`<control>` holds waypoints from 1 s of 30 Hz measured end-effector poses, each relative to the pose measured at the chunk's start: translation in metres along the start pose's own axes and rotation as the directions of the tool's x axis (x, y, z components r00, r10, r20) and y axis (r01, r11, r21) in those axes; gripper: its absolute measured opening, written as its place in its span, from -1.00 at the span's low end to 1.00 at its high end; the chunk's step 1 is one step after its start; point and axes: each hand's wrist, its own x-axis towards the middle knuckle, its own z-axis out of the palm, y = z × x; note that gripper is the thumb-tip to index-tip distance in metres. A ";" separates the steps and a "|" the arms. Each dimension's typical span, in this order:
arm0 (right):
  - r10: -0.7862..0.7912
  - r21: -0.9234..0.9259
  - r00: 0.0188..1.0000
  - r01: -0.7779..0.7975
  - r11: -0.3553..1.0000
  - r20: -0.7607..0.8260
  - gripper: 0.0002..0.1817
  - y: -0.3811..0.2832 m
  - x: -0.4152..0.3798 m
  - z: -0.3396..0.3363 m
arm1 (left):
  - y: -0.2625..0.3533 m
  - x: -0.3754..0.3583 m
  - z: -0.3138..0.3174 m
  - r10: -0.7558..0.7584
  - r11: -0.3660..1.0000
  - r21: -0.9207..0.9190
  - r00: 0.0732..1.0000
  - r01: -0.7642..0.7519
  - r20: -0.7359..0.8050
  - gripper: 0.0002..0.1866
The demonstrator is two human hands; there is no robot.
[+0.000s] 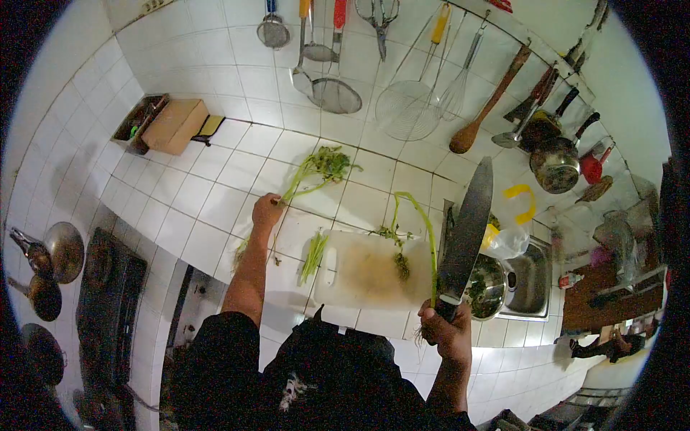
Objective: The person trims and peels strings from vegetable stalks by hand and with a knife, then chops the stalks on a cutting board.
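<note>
My left hand [267, 212] is closed round the stem ends of a leafy celery bunch [325, 167], whose leaves spread over the tiled counter toward the wall. In my right hand [447, 329] is the handle of a large kitchen knife [471, 223], its broad blade pointing up. The same hand also pinches a long celery stalk [433, 248] that bends over at its top, with thin roots showing below the fingers. Below lies a white cutting board [345, 284] with a brownish stain and a few leaves. Cut green stems [313, 255] rest just left of the board.
A steel bowl [494, 291] with greens stands by the sink [535, 276], near a clear plastic bag [509, 243]. Strainers, a whisk [460, 90], a wooden spoon [474, 122] and pans hang on the wall. A cardboard box [175, 126] sits at the far left.
</note>
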 end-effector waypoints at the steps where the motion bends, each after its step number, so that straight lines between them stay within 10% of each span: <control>1: -0.008 0.003 1.000 0.008 1.000 -0.009 -0.88 0.001 -0.001 0.002 | 0.004 -0.004 -0.009 0.073 0.997 0.019 0.997 -0.072 -0.022 -0.64; 8: 0.052 0.019 0.998 -0.052 0.998 0.030 -0.90 0.015 0.004 0.000 | -0.019 -0.087 -0.046 0.279 0.925 0.281 0.959 -0.256 -0.041 -0.48; 10: 0.053 0.016 0.998 -0.054 0.998 0.031 -0.90 0.013 0.005 0.004 | -0.011 -0.128 -0.045 -0.025 0.989 0.144 0.996 0.013 0.082 -0.46; 13: 0.056 0.001 0.997 -0.056 0.998 0.048 -0.88 0.014 0.010 0.007 | 0.008 -0.165 -0.045 0.073 0.985 0.155 0.997 -0.069 -0.017 -0.46; 30: -0.161 -0.111 0.982 0.171 0.979 0.094 -0.83 0.012 0.092 0.035 | 0.004 -0.156 -0.023 0.272 0.962 0.079 0.945 -0.261 -0.183 -0.90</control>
